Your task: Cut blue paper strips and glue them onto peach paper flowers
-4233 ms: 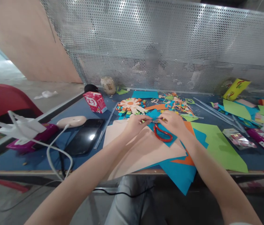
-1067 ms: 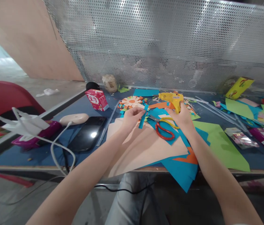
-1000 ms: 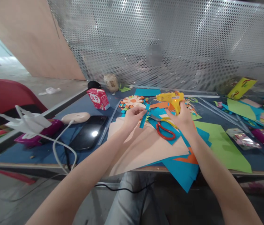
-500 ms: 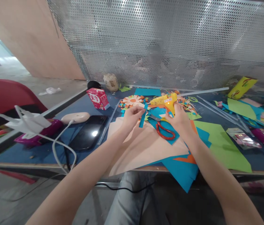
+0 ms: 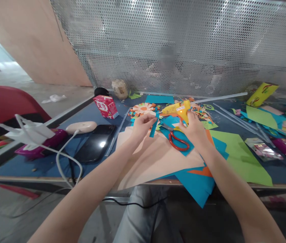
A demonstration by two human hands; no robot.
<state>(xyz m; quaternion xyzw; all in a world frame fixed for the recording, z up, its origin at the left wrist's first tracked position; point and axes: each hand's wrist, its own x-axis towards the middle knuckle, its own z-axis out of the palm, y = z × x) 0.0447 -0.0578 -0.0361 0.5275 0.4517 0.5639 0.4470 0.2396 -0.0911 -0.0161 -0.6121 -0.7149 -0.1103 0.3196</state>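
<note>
Two hands work over the middle of a cluttered table (image 5: 283, 171), seen from the head camera alone. The left hand (image 5: 142, 124) pinches a blue strip (image 5: 154, 128) between thumb and forefinger near its upper end, with the other fingers curled loosely behind. The strip is held off the paper and tilted, its lower end just above the peach sheet (image 5: 155, 158). That is probably so its top edge faces the gun and nothing beneath gets smeared. The right hand (image 5: 195, 130) is wrapped round the handle of the glue gun (image 5: 176, 108), fingers pressed together on the grip. Whether the trigger is squeezed cannot be told. The gun's nozzle points left, close to the strip's top, but contact is not clear. A long clear rod (image 5: 220, 98) runs from the gun's back up to the right. Scissors (image 5: 178, 141) with a red handle lie flat just below the right hand on blue paper, within easy reach. A paper flower (image 5: 143, 109) sits just beyond the left hand. Both forearms come in from the lower edge and converge, the left over the peach sheet and the right across the blue and orange sheets beside the green sheet (image 5: 236, 152). Both wrists are bent slightly inward. A phone (image 5: 94, 143) and a red carton (image 5: 104, 105) stand well off to the left.
</note>
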